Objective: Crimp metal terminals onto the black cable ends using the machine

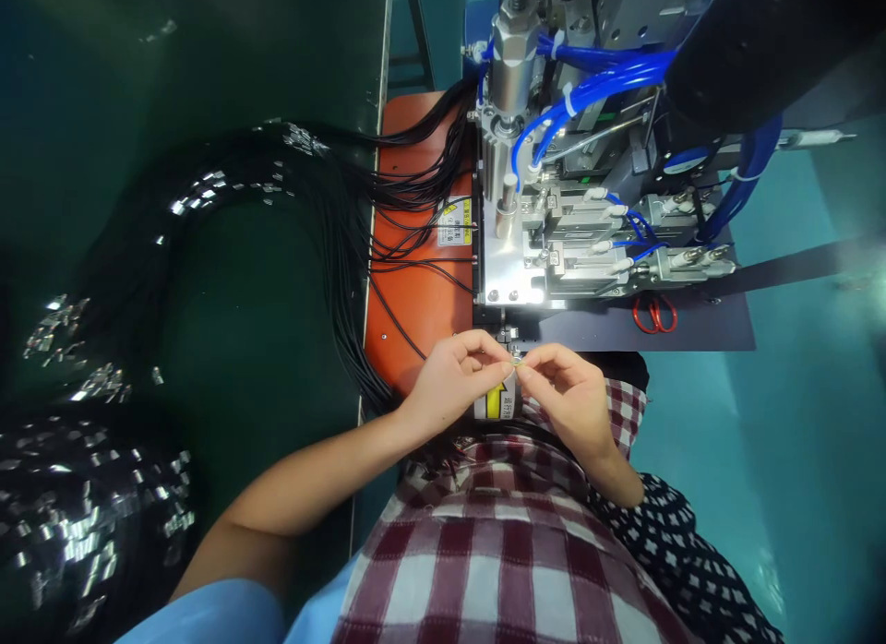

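My left hand (462,375) and my right hand (566,393) meet fingertip to fingertip in front of the machine, each closed in a pinch. Between them shows a thin yellowish wire end (516,362), very small and partly covered by the fingertips. One black cable (398,319) runs over the orange plate toward my left hand and goes out of sight behind it. Just below the fingertips is a label with a yellow arrow (494,402), partly hidden by my hands.
A machine with metal cylinders (512,81) and blue air tubes (609,81) stands ahead. Black cables (346,284) cross the orange plate (422,303) onto the dark green table (242,330). Cable bundles with shiny ends (83,524) lie at left. Red-handled scissors (654,316) rest at right.
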`<state>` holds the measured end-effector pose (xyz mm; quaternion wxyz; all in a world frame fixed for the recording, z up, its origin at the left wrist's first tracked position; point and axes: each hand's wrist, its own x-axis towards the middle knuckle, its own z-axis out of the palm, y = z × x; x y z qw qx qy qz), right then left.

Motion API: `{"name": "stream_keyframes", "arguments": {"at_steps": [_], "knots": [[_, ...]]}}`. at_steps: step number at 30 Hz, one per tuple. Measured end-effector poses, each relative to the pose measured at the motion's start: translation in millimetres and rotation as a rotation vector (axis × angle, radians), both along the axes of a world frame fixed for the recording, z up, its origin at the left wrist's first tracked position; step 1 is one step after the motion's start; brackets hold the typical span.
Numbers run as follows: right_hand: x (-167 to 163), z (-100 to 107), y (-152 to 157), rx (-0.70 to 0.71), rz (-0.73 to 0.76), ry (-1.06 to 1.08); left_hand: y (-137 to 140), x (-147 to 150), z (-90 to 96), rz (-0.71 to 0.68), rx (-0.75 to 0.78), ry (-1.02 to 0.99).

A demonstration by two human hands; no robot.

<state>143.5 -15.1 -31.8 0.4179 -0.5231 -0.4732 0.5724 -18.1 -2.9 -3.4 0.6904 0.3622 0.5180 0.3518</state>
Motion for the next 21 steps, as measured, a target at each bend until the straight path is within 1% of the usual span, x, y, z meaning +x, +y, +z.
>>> {"name": "stream_keyframes", "arguments": {"at_steps": [7, 13, 21], "knots": [[-1.2, 1.2, 0.1, -0.044, 0.003, 0.035, -0.8, -0.4, -1.4, 0.000, -0.049, -0.019], [-1.4, 5.0, 1.2, -0.002, -0.015, 0.019, 0.6, 0.9, 1.5, -0.007, -0.044, -0.032], [-0.9, -1.9, 0.6, 0.013, -0.016, 0.026, 1.6, 1.2, 3.1, -0.013, -0.053, -0.012]]}}
